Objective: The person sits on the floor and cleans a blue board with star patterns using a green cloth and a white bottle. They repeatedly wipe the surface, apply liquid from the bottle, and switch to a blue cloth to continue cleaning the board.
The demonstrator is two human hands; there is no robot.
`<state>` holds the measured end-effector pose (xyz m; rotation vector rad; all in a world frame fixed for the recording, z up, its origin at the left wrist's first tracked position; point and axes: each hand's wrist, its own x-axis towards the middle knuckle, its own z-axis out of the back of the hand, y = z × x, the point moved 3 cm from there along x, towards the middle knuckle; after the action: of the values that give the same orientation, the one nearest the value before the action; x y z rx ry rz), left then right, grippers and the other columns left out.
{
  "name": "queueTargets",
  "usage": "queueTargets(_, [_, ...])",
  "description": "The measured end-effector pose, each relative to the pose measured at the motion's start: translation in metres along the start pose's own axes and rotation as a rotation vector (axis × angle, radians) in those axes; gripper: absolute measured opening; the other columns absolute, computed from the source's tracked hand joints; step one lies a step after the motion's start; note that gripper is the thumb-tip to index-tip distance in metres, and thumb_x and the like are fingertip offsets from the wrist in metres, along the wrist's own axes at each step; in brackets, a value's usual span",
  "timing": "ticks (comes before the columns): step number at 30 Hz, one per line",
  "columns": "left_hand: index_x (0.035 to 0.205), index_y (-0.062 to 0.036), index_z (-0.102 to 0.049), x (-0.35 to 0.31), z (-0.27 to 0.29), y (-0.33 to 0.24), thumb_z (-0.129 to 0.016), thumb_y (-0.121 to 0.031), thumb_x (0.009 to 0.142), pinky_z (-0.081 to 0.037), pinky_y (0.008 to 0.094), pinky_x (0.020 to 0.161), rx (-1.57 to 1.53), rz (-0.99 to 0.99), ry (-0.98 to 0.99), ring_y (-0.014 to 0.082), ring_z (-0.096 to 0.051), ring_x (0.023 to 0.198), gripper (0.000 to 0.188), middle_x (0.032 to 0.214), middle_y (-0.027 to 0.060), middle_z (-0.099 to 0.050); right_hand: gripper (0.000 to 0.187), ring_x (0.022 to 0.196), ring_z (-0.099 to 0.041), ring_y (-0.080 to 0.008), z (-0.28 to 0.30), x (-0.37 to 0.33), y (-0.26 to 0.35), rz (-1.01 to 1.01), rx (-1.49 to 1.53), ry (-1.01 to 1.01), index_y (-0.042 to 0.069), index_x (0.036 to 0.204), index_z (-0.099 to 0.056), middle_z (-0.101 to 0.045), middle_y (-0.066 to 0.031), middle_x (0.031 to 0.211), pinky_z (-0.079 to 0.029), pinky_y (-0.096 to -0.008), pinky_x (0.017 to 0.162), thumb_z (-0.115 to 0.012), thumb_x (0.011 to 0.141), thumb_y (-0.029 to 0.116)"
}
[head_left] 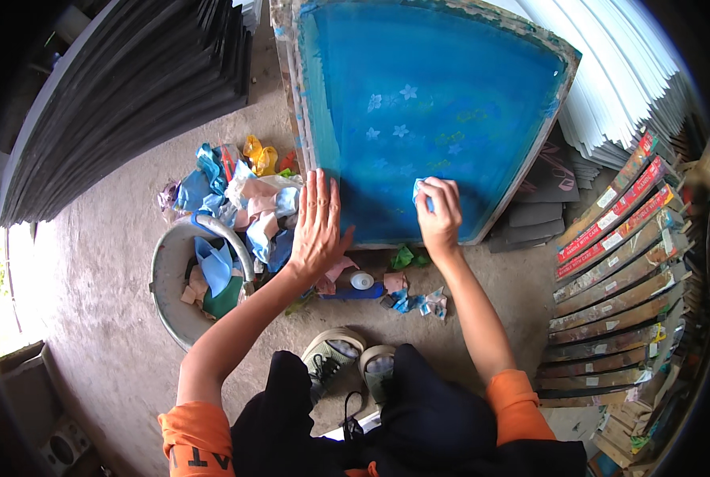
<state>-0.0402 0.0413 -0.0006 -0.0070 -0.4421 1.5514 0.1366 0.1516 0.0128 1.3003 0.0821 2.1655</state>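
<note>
A large screen-printing frame [442, 87] with blue mesh and small pale flower shapes leans up in front of me, its bottom edge toward my feet. My left hand [317, 226] lies with fingers stretched out along the frame's lower left edge. Near the lower right of the mesh, my right hand [441, 211] is closed round a small light-blue cloth [418, 191]; most of the cloth is hidden by my fingers. Beside my left hand is a heap of crumpled blue, pink and white rags [251, 199].
A grey bucket [164, 274] with rags in it stands left of my left forearm. On the floor below the frame lie a white-capped blue bottle [361, 281] and scraps. Black sheets [132, 95] are stacked at left, white sheets [609, 71] and framed screens [617, 302] at right.
</note>
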Motion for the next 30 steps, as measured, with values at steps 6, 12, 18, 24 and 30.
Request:
queueTargets(6, [0.140, 0.0117, -0.018, 0.000, 0.002, -0.001, -0.070, -0.023, 0.075, -0.015, 0.0538, 0.112, -0.023, -0.016, -0.009, 0.0497, -0.010, 0.138, 0.090, 0.146, 0.0355, -0.011, 0.016, 0.075, -0.058, -0.0255, 0.007, 0.009, -0.010, 0.005, 0.048, 0.044, -0.002, 0.079, -0.059, -0.059, -0.0107, 0.082, -0.049, -0.0338, 0.064, -0.068, 0.069, -0.010])
queueTargets(12, [0.140, 0.0112, -0.016, -0.001, 0.003, -0.004, -0.069, -0.020, 0.075, -0.015, 0.0549, 0.112, -0.051, 0.006, -0.033, 0.0499, -0.009, 0.138, 0.090, 0.146, 0.0355, -0.009, 0.018, 0.077, -0.058, -0.0275, 0.013, 0.004, -0.007, 0.186, 0.037, 0.223, -0.001, 0.080, -0.058, -0.059, -0.0120, 0.083, -0.049, -0.0360, 0.064, -0.067, 0.068, -0.012])
queueTargets(18, [0.141, 0.0109, -0.015, 0.002, 0.002, -0.005, -0.071, -0.018, 0.074, -0.016, 0.0551, 0.112, -0.066, 0.003, -0.034, 0.0512, -0.009, 0.137, 0.091, 0.146, 0.0358, -0.008, 0.022, 0.079, -0.058, -0.0257, 0.009, -0.027, -0.016, 0.264, 0.034, 0.331, 0.002, 0.086, -0.059, -0.060, -0.0087, 0.084, -0.048, -0.0364, 0.066, -0.069, 0.068, -0.005])
queueTargets(24, [0.142, 0.0099, -0.012, 0.000, 0.003, -0.004, -0.070, -0.020, 0.075, -0.015, 0.0565, 0.111, -0.061, -0.011, -0.011, 0.0512, -0.008, 0.137, 0.094, 0.146, 0.0360, -0.006, 0.024, 0.075, -0.055, -0.0234, 0.043, -0.011, 0.002, -0.056, 0.156, 0.088, 0.004, 0.089, -0.059, -0.059, -0.0096, 0.087, -0.045, -0.0331, 0.066, -0.066, 0.071, -0.010])
queueTargets(30, [0.142, 0.0099, -0.014, 0.002, 0.002, -0.004, -0.070, -0.022, 0.075, -0.014, 0.0544, 0.112, -0.031, 0.005, -0.040, 0.0481, -0.007, 0.139, 0.093, 0.149, 0.0327, -0.006, 0.007, 0.067, -0.054, -0.0075, 0.046, -0.049, -0.009, -0.941, 0.701, -0.251, 0.001, 0.097, -0.050, -0.055, -0.0029, 0.083, -0.047, -0.0226, 0.058, -0.055, 0.093, 0.005])
